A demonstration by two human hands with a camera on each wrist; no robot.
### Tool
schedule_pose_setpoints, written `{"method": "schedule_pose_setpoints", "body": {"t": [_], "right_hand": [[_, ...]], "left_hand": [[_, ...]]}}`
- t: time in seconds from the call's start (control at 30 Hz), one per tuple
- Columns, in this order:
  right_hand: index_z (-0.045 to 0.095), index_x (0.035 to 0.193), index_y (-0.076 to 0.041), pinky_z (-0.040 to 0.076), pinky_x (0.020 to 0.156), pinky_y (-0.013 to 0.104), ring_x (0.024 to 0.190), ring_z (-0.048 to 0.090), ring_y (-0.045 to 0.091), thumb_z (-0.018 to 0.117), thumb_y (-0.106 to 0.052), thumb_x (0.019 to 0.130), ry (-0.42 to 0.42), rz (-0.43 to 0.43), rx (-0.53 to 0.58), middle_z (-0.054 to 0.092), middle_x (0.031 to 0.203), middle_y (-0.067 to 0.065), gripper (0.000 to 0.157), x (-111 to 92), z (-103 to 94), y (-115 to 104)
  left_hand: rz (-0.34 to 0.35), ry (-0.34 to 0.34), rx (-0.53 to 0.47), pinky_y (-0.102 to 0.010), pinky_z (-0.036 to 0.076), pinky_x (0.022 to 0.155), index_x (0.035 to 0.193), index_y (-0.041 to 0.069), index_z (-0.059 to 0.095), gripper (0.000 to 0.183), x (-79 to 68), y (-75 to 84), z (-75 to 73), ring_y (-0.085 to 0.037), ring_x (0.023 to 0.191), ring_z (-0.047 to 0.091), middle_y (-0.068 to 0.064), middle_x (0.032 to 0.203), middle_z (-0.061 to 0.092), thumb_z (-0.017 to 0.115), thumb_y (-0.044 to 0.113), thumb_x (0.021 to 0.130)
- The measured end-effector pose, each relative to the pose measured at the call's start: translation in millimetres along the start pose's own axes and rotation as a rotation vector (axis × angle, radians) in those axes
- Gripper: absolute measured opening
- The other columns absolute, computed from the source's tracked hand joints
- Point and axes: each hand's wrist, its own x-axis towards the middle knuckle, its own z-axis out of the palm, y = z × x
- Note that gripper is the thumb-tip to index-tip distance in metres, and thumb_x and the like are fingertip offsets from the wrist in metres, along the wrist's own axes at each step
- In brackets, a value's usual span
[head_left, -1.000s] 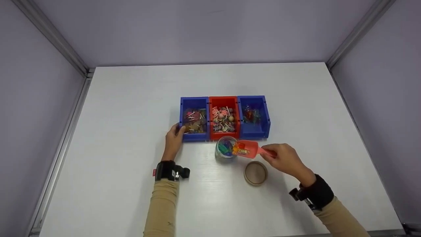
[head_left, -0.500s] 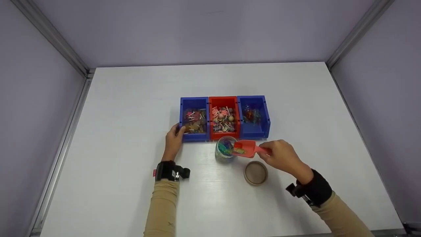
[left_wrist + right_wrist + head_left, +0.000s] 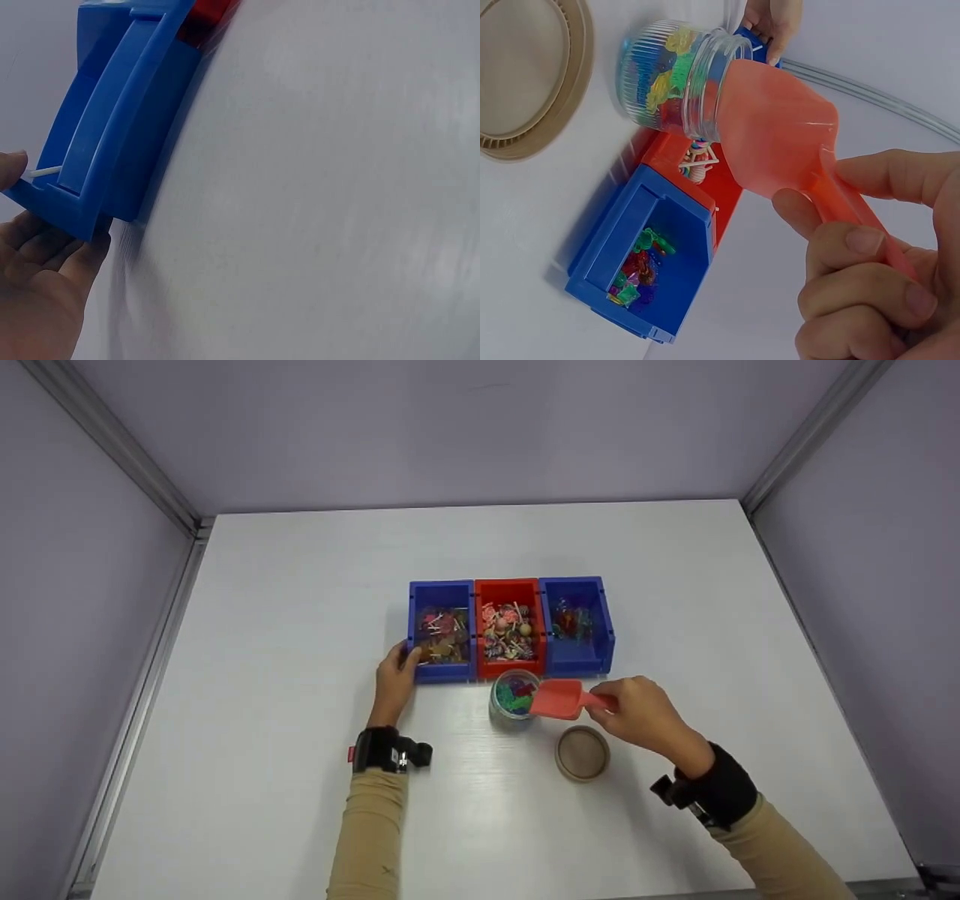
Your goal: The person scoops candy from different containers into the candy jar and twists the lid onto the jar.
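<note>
My right hand (image 3: 643, 716) grips the handle of a coral-pink scoop (image 3: 558, 699), whose bowl looks bare and tilts at the mouth of a clear glass jar (image 3: 664, 79). Colourful translucent pieces (image 3: 516, 695) lie inside that jar. My left hand (image 3: 395, 675) holds the near left corner of the left blue bin (image 3: 444, 672), thumb on the rim and fingers beneath or behind its side in the left wrist view. Wrapped sweets and white sticks fill part of this bin. Lollipops (image 3: 510, 634) lie in the middle red bin (image 3: 510, 668).
The right blue bin (image 3: 581, 661) holds a few translucent pieces and joins the red one. A round beige lid (image 3: 583, 754) lies on the white table (image 3: 262, 697), just in front of the scoop. Grey walls enclose the table at the back and sides.
The orange and yellow pieces have left the scoop, and the jar's contents look fuller, with red and green on top. My right hand shifted slightly left and tilted the scoop; my left hand stayed put.
</note>
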Motion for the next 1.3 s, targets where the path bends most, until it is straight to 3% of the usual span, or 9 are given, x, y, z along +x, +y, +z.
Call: {"method": "schedule_pose_setpoints", "body": {"t": [0.27,0.7,1.07,1.3], "right_hand": [[0.073,0.091,0.004,0.024,0.049,0.019,0.053,0.036,0.008,0.068,-0.010,0.084,-0.018,0.026,0.003,0.053,0.057,0.004,0.016,-0.3,1.8,0.1],[0.072,0.093,0.004,0.027,0.050,0.019,0.054,0.038,0.009,0.069,-0.013,0.085,-0.023,0.031,-0.009,0.057,0.059,0.006,0.019,-2.0,1.0,0.6],[0.070,0.087,0.003,0.019,0.049,0.020,0.052,0.029,0.009,0.067,-0.011,0.085,0.072,0.056,-0.024,0.038,0.055,-0.001,0.014,-1.3,-5.4,3.8],[0.069,0.085,0.005,0.026,0.050,0.023,0.052,0.037,0.014,0.065,-0.009,0.084,0.153,0.134,-0.025,0.052,0.056,0.007,0.014,5.9,-6.4,11.6]], "left_hand": [[-0.008,-0.004,0.016,-0.044,0.035,0.119,0.141,-0.005,0.043,0.053,-0.7,-0.4,-0.2,-0.035,0.139,0.043,-0.025,0.145,0.047,0.051,0.028,0.100],[0.046,0.019,0.002,-0.045,0.038,0.116,0.138,-0.006,0.047,0.056,-3.3,-0.6,0.0,-0.037,0.135,0.047,-0.028,0.141,0.051,0.051,0.034,0.099],[-0.002,-0.006,0.010,-0.044,0.035,0.119,0.141,-0.005,0.043,0.053,-0.9,-0.9,-0.3,-0.035,0.139,0.043,-0.025,0.145,0.047,0.050,0.028,0.101],[-0.018,-0.018,-0.007,-0.045,0.034,0.119,0.142,-0.004,0.041,0.053,-1.7,0.9,-0.2,-0.034,0.140,0.041,-0.025,0.146,0.046,0.049,0.028,0.101]]}}
